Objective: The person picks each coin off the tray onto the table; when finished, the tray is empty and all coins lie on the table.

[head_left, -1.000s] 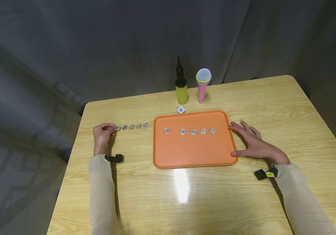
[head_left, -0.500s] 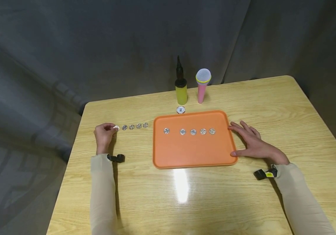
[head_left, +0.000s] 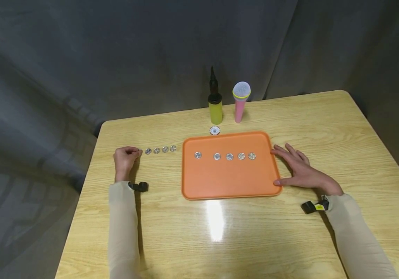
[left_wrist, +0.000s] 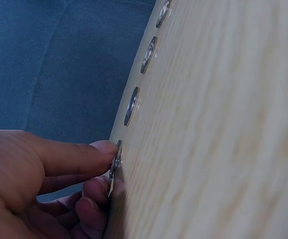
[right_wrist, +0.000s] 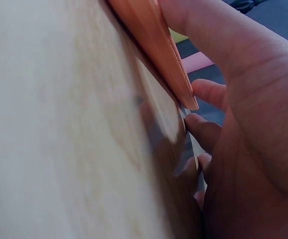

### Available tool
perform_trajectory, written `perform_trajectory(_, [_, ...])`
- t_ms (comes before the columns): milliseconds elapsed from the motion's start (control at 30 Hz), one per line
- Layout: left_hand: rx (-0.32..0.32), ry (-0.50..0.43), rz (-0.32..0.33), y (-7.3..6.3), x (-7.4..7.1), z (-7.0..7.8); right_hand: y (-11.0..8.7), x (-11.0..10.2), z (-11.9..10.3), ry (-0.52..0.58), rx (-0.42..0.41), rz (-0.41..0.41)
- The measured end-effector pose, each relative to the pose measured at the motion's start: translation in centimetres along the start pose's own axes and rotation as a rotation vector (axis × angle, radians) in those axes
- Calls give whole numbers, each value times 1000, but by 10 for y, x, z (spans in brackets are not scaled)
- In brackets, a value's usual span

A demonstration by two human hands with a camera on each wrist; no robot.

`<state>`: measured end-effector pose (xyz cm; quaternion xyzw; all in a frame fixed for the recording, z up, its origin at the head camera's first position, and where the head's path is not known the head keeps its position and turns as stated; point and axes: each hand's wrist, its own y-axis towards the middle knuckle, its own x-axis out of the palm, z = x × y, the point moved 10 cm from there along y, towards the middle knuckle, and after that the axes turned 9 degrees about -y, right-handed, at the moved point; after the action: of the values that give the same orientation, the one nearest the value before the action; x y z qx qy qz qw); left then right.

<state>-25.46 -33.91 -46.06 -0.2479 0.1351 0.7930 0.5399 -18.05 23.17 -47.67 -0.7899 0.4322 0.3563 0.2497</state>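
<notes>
At the left end of a row of silver coins (head_left: 156, 150) on the table, my left hand (head_left: 124, 161) pinches a coin (left_wrist: 114, 164) between thumb and fingertips. The left wrist view shows that coin tipped on edge close to the wood, with more coins (left_wrist: 131, 106) lying flat beyond it. In the head view the fingers hide it. My right hand (head_left: 298, 170) has its fingers spread at the right side of an orange tray (head_left: 232, 182). Its thumb rests on the near right corner and its index fingertip touches the rim. Several coins (head_left: 229, 156) lie in a row inside the tray.
Behind the tray lies a white poker chip (head_left: 215, 130). A green and black hand pump (head_left: 215, 110) and a pink toy microphone (head_left: 240, 106) stand near the table's back edge. A grey curtain (head_left: 171, 58) hangs behind the table (head_left: 255, 240).
My left hand has moved slightly right and tilted the leftmost coin, which went from lying flat to out of sight behind the fingers. The right hand and tray have stayed still.
</notes>
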Motion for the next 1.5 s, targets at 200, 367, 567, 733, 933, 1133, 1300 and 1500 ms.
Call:
perform_trajectory(200, [-2, -4, -2, -1, -3, 2, 1, 1, 0, 1, -9, 7])
perform_trajectory(367, [3, -33, 41, -4, -11, 7, 1, 2, -1, 5, -9, 2])
perform_trajectory(567, [91, -33, 84, -9, -15, 32, 0, 0, 0, 3, -12, 5])
perform_trajectory(733, [146, -38, 61, -16, -7, 56, 0, -1, -1, 6, -16, 7])
perform_trajectory(933, [182, -92, 13, -25, 6, 76, 0, 0, -2, 12, -14, 1])
perform_trajectory(1133, [224, -91, -62, -35, 27, 95, -1, -2, -3, 3, -14, 9])
perform_trajectory(1300, [266, -59, -132, -45, 49, 109, 0, -1, -1, 0, -7, 9])
perform_trajectory(1500, [328, -23, -216, -57, 74, 120, 1, 0, 1, -7, 1, 5])
